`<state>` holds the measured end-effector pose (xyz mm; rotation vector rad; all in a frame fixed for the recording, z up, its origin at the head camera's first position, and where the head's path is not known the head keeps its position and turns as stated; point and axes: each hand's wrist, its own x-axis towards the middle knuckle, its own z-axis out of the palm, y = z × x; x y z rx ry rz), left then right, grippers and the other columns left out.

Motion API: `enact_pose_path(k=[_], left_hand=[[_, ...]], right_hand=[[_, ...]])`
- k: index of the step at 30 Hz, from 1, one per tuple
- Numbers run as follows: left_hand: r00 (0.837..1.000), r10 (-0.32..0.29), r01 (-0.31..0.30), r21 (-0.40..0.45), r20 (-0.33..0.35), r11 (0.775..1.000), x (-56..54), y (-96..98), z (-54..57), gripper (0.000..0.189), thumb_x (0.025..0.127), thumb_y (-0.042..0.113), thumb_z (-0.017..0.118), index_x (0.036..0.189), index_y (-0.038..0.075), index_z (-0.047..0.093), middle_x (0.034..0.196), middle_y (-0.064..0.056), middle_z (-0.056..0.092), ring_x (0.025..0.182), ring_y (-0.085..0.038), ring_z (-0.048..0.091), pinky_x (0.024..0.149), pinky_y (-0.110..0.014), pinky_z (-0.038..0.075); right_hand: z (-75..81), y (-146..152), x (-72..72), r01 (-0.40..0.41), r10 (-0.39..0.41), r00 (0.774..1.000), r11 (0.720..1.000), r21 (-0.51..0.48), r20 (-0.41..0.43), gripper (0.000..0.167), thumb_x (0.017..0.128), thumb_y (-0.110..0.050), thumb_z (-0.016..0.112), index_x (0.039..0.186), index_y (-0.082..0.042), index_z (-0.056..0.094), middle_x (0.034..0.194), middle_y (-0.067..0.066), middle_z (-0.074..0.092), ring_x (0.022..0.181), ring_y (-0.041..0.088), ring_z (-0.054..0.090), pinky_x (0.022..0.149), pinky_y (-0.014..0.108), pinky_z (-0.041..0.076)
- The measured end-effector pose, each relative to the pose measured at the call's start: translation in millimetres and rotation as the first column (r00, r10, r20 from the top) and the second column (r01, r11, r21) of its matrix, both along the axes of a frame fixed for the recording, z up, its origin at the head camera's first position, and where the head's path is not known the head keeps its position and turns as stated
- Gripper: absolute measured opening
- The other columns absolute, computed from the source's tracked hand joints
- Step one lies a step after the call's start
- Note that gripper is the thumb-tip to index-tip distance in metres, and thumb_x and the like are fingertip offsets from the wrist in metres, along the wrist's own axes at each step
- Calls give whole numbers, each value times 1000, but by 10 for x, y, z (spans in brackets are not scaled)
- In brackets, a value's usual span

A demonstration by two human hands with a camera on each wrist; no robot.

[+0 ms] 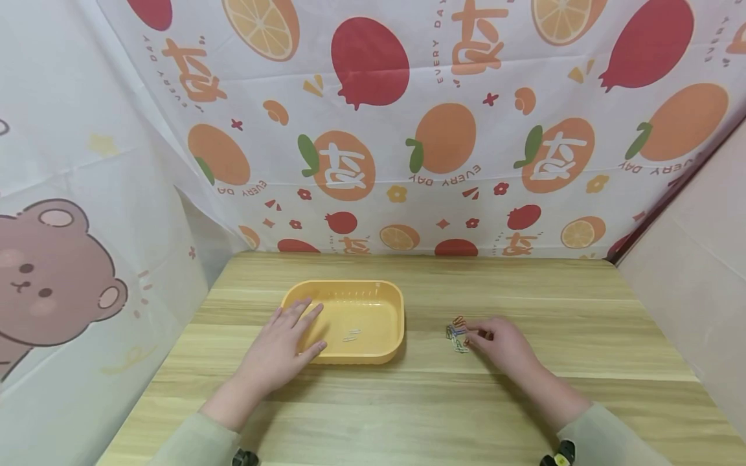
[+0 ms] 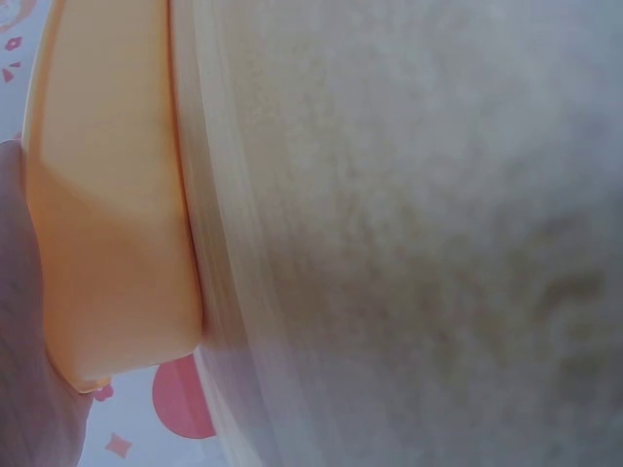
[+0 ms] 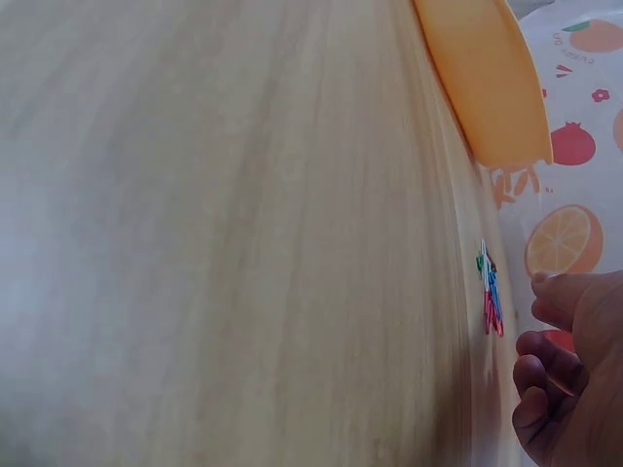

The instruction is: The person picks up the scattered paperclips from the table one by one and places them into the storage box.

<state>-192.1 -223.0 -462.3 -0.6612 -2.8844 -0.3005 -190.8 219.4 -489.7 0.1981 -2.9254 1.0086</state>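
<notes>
A yellow plastic tray (image 1: 390, 353) stands on the table with a few white paper clips (image 1: 351, 335) inside. My left hand (image 1: 285, 343) rests over its left rim with the fingers spread, and the left wrist view shows the hand against the tray's wall (image 2: 117, 214). Right of the tray lies a small pile of coloured paper clips (image 1: 457, 333), with red, blue and green ones among them (image 3: 492, 292). My right hand (image 1: 504, 343) is at the pile's right side, thumb and forefinger towards it and the other fingers loosely curled. No clip shows between those fingers.
The wooden table (image 1: 373, 414) extends around the tray and the clips. A fruit-printed cloth (image 1: 396, 181) hangs behind its far edge. A cloth with a bear print (image 1: 52, 272) hangs at the left, and a pale panel (image 1: 693, 278) stands at the right.
</notes>
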Motion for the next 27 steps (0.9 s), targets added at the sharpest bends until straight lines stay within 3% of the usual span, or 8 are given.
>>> enact_pose_path(k=[7,20,27], left_hand=[[1000,1,-1,3,3,1000,-7,-1,-5,74,95,58,55,155,19,36,160,-11,30,147,-33,25,121,-55,13],[1000,-1,1,2,-7,1000,-6,-11,-7,74,95,59,55,154,19,37,160,-11,30,147,-33,26,119,-57,18],[1000,-5,5,2,-12,1000,-4,-12,-2,74,95,60,53,154,19,37,160,-11,30,147,-34,27,119,-58,17]], right_hand=[[4,7,47,-9,9,1000,1000,16,25,21,90,-28,74,110,-20,77,83,-7,60,74,12,50,62,27,45],[-6,-81,122,-96,102,994,989,112,-48,11,85,-22,78,96,-18,79,83,-11,62,78,7,55,71,32,51],[-26,-127,122,-84,92,994,985,152,-51,7,85,-23,79,92,-20,79,83,-13,61,76,5,55,71,30,52]])
